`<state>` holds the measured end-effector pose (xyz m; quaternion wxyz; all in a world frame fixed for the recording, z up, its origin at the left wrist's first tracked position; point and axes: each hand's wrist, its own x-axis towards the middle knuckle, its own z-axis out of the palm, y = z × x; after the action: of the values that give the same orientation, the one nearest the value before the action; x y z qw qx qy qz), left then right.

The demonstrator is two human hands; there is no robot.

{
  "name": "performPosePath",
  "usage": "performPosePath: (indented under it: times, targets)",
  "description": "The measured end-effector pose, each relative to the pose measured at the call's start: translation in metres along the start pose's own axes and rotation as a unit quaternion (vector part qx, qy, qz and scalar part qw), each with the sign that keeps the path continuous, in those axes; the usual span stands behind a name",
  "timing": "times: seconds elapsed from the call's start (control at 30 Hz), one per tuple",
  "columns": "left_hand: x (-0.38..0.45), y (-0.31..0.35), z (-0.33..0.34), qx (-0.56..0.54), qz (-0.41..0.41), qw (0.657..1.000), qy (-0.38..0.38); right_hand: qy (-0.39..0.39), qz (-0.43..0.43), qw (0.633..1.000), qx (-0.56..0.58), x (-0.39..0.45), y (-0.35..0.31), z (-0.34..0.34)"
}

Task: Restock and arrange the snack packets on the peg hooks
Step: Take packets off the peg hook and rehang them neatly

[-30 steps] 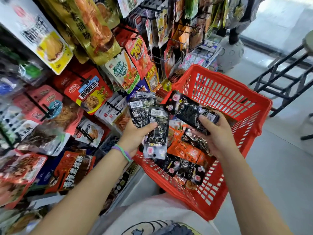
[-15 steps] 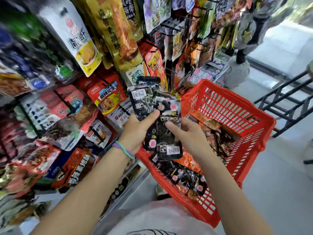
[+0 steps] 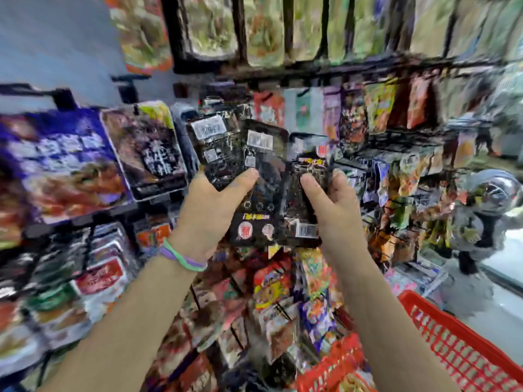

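Head view, pretty blurry. Left hand (image 3: 210,206) gripping a fanned stack of black snack packets (image 3: 226,154), thumb clamped across the front, held up in front of the peg hooks (image 3: 396,154). Right hand (image 3: 336,205) pinching one more black packet (image 3: 304,193), thumb on front, fingers curled behind, edge touching the stack. Red basket (image 3: 452,343) down at lower right. Green-purple wristbands (image 3: 184,257) on left wrist.
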<state>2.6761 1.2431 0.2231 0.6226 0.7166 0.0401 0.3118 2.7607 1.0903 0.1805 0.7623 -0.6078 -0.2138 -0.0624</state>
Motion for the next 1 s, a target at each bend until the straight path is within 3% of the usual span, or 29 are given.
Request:
performPosePath:
  times: [0.17, 0.3, 0.4, 0.5, 0.6, 0.67, 0.83, 1.0]
  targets:
    - [0.022, 0.069, -0.043, 0.071, 0.088, 0.988, 0.104, 0.007, -0.148, 0.989, -0.01, 0.026, -0.075, 0.072]
    - [0.043, 0.098, -0.068, 0.055, 0.136, 0.979, 0.143, -0.047, -0.254, 0.964, -0.063, 0.028, -0.103, 0.14]
    - [0.048, 0.115, -0.09, 0.015, 0.153, 0.974, 0.169, -0.129, -0.255, 0.958, -0.028, 0.031, -0.113, 0.167]
    - [0.045, 0.129, -0.107, -0.025, 0.141, 0.98, 0.139, -0.118, -0.316, 0.938, -0.079, 0.04, -0.119, 0.18]
    - [0.045, 0.135, -0.115, -0.037, 0.11, 0.982, 0.146, -0.141, -0.269, 0.951, -0.054, 0.05, -0.13, 0.185]
    - [0.048, 0.138, -0.118, -0.018, 0.121, 0.983, 0.137, -0.161, -0.255, 0.952, -0.042, 0.057, -0.137, 0.184]
    - [0.063, 0.145, -0.128, 0.054, 0.175, 0.978, 0.1, -0.188, -0.319, 0.927, -0.053, 0.076, -0.149, 0.185]
    - [0.079, 0.154, -0.136, 0.004, 0.168, 0.979, 0.111, -0.181, -0.322, 0.928, -0.045, 0.107, -0.155, 0.177]
